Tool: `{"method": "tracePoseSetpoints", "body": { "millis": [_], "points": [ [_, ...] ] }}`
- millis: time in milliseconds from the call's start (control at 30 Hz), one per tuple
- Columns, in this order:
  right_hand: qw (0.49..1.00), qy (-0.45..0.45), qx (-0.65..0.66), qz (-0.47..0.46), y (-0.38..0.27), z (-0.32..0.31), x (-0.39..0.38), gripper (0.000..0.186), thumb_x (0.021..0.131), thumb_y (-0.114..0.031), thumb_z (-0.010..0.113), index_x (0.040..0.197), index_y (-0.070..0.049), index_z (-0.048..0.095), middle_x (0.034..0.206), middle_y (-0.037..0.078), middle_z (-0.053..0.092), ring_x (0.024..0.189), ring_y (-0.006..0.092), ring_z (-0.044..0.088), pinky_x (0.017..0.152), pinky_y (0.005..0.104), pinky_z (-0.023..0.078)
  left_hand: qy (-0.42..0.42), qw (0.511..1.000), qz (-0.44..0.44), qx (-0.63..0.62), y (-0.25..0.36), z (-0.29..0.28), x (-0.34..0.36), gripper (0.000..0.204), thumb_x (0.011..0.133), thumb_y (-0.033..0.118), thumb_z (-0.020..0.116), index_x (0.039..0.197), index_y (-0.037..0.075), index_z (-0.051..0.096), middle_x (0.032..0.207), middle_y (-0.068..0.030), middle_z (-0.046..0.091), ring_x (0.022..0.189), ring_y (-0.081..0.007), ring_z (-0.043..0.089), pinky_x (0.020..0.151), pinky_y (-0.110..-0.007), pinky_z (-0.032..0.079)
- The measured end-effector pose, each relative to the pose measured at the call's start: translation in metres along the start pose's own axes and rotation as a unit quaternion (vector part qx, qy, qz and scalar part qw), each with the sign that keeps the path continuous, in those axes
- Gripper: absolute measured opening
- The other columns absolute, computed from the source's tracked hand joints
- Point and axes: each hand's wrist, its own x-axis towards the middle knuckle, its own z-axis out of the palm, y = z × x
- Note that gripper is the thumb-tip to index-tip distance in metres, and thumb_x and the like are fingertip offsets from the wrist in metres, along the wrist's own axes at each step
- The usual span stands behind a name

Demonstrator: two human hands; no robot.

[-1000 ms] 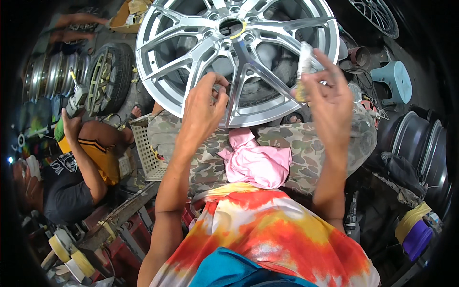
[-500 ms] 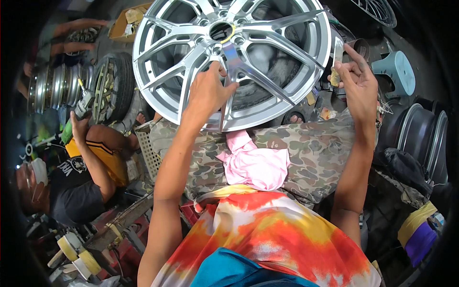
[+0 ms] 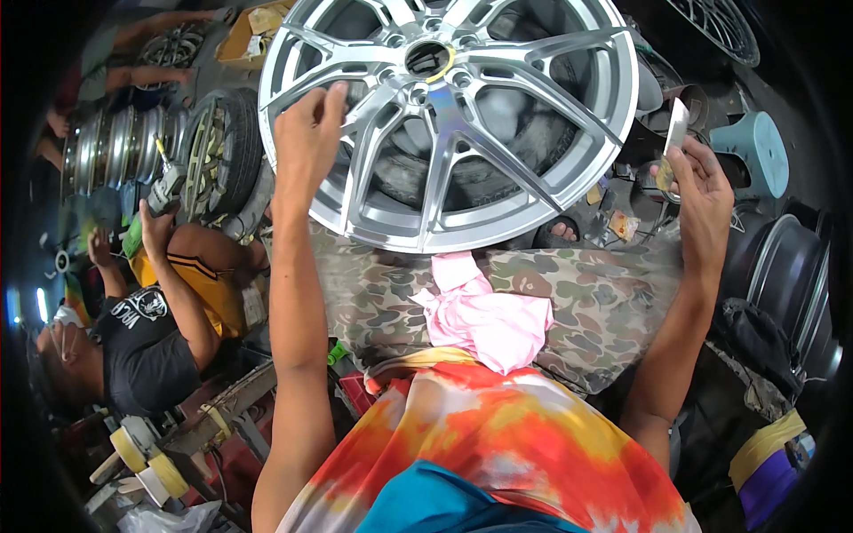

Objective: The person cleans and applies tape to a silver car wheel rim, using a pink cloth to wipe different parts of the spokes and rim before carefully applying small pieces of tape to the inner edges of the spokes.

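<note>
A large silver alloy wheel with split spokes lies in front of me, with a yellow smear on part of the edge of its centre hole. My left hand is over the wheel's left side, fingers loosely bent and thumb apart, nothing visible in it. Whether it touches the spoke beneath, I cannot tell. Off the wheel's right rim, my right hand pinches a flat scraper blade, its metal end pointing up and its lower end yellowish. Below the wheel, a pink cloth rests on camouflage fabric across my lap.
At left, another person holds a power tool beside a tyre and a row of rims. A light-blue stool and dark rims stand at right. Yellow tape rolls are at lower left.
My left hand has moved left from the spoke near the hub to the wheel's left side. My right hand has shifted right and slightly down with the scraper blade, away from the rim.
</note>
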Motion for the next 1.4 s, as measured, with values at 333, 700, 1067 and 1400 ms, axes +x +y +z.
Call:
{"method": "tracePoseSetpoints", "body": {
  "millis": [333, 700, 1067, 1400],
  "points": [
    [0.991, -0.088, 0.021, 0.095, -0.006, 0.034, -0.045, 0.02, 0.104, -0.02, 0.064, 0.116, -0.004, 0.059, 0.093, 0.007, 0.068, 0.077, 0.0153, 0.072, 0.063, 0.0243, 0.055, -0.08, 0.993, 0.006, -0.085, -0.011, -0.022, -0.062, 0.037, 0.106, 0.026, 0.059, 0.094, -0.006, 0.072, 0.082, -0.0077, 0.071, 0.083, -0.0133, 0.064, 0.08, -0.03, 0.049],
    [0.995, -0.087, -0.047, 0.011, -0.017, 0.047, -0.046, 0.018, 0.106, -0.023, 0.055, 0.106, -0.005, 0.052, 0.095, 0.013, 0.072, 0.081, 0.018, 0.073, 0.069, 0.0261, 0.052, -0.014, 0.993, 0.077, -0.082, -0.037, -0.048, -0.058, 0.028, 0.104, 0.021, 0.063, 0.098, -0.005, 0.073, 0.085, -0.008, 0.071, 0.084, -0.0124, 0.062, 0.081, -0.029, 0.048],
    [0.969, -0.154, 0.059, 0.182, 0.017, 0.027, 0.051, 0.034, 0.099, -0.022, 0.039, 0.117, 0.003, 0.054, 0.116, 0.022, 0.068, 0.098, 0.0322, 0.071, 0.087, 0.0428, 0.06, -0.156, 0.984, 0.043, 0.072, -0.117, -0.024, 0.043, 0.072, 0.108, 0.056, 0.041, 0.091, -0.004, 0.076, 0.086, -0.0292, 0.071, 0.087, -0.0471, 0.068, 0.085, -0.048, 0.051],
    [0.995, 0.005, -0.057, 0.085, 0.025, 0.06, 0.051, 0.038, 0.099, -0.031, 0.042, 0.106, 0.003, 0.056, 0.1, 0.017, 0.06, 0.074, 0.0261, 0.067, 0.056, 0.0368, 0.061, -0.143, 0.97, 0.038, 0.195, -0.099, -0.004, 0.025, 0.08, 0.109, 0.058, 0.032, 0.086, -0.007, 0.073, 0.088, -0.0367, 0.067, 0.092, -0.0558, 0.064, 0.088, -0.058, 0.048]
  ]
}}
